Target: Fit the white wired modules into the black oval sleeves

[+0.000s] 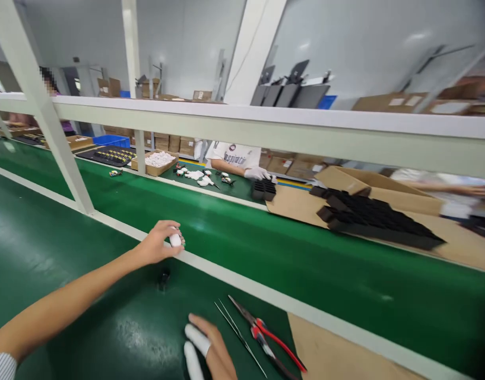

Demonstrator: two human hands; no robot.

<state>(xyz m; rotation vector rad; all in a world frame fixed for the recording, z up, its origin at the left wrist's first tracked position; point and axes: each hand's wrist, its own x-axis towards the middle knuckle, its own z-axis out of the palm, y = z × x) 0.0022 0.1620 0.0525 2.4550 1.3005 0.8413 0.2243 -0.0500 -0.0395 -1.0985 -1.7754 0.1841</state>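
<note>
My left hand (155, 245) reaches out over the white rail between my green bench and the belt. Its thumb and fingers are closed round a small white plastic part (175, 239), with some small coloured bits along the far side. Low in the view, my right hand (212, 345) is over the green mat with its fingers stretched out, and white covers sit on two of them. Nothing shows in it. Just right of it lie metal tweezers (242, 338) and red-handled long-nose pliers (262, 332). A small black piece (163, 278) lies below my left wrist.
A green conveyor belt (289, 248) runs across, with a white frame post (64, 153) on the left. Beyond it, a person's gloved hand (258, 173) is at black trays (263, 189). Stacked black parts (377, 216), a box of white parts (158, 160) and cardboard (345, 338) are also around.
</note>
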